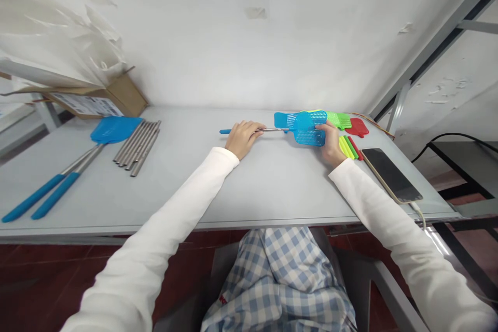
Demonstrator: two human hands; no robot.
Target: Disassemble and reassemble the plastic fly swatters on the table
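My left hand (243, 139) is closed around a thin metal rod (275, 129), whose blue grip (224, 131) pokes out on its left side. At the rod's other end is a blue perforated fly swatter head (311, 137), with its narrow neck meeting the rod tip. I cannot tell how deep the rod sits in it. The fingers of my right hand (331, 144) pinch this head at its right edge. Just behind lie another blue head (283, 120), bright green heads (338, 120) and a red head (357, 127). Beside my right wrist are yellow, green and red grips (348, 147).
On the left, two blue fly swatters (115, 129) lie partly overlapped near several metal tubes (137, 148). A cardboard box (122, 94) stands at the back left against the wall. A phone (391, 175) with a white cable (419, 212) lies at the right of the table.
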